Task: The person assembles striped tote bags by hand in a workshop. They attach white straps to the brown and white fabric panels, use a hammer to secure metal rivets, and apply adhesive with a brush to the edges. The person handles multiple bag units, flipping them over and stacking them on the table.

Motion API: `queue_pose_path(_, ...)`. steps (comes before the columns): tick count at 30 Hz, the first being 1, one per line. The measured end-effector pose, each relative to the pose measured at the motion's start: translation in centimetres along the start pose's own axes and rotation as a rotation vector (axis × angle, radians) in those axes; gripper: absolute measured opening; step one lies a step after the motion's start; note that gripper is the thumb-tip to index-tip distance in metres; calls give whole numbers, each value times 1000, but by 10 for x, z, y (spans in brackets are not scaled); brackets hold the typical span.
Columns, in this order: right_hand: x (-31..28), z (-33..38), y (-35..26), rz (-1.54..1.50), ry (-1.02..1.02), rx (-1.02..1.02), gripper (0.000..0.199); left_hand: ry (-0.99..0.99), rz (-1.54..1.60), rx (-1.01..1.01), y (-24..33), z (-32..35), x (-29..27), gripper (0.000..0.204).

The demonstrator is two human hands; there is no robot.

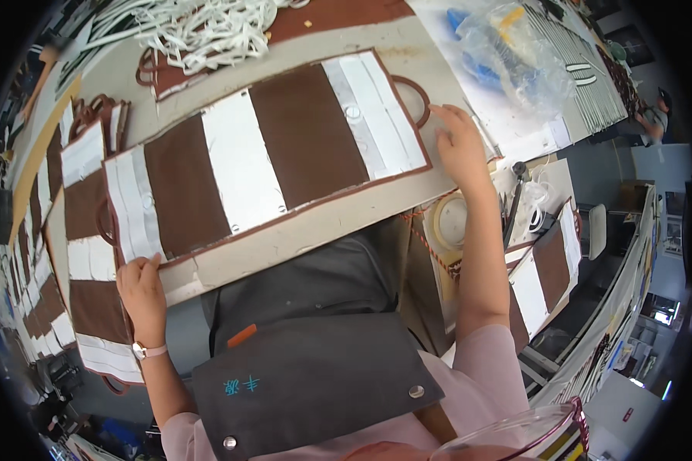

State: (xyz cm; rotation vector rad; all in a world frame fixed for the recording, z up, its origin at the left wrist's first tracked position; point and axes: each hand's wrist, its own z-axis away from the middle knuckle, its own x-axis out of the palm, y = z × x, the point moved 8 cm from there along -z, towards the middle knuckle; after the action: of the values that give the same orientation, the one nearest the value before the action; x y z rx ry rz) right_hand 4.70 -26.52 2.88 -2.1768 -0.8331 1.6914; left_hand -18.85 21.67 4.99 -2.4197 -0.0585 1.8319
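Observation:
A flat bag panel [300,131] lies slantwise on the table before me, brown and white in bands, edged in reddish brown, with a loop handle [418,94] at its far right end and another handle [104,223] at its left end. Silvery round snaps [352,113] sit near both ends. My left hand [141,283], with a watch at the wrist, has its fingers closed on the panel's near left corner. By the right loop my right hand [461,147] hovers, index fingertip at the handle's edge, thumb and finger apart.
Similar striped panels [96,307] are piled at the left. A tangle of white strips [207,31] lies at the back. Clear plastic bags [515,61] stand back right. Tape [448,221] and another striped bag [542,276] are at my right. A dark apron [315,384] covers my lap.

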Motion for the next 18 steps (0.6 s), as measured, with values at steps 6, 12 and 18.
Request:
queue_pose_path(6,-18,28,-82,-287,-178,-1,19,-11,27,-73,-2,4,0,28)
queue_pose_path(12,-6,41,-124,-700,-401,-46,17,-111,67,-55,-10,4,13,31)
queue_pose_path(18,-139,8,-172,-1398,-637,-307,33,-222,152,-107,-2,3,9,37)
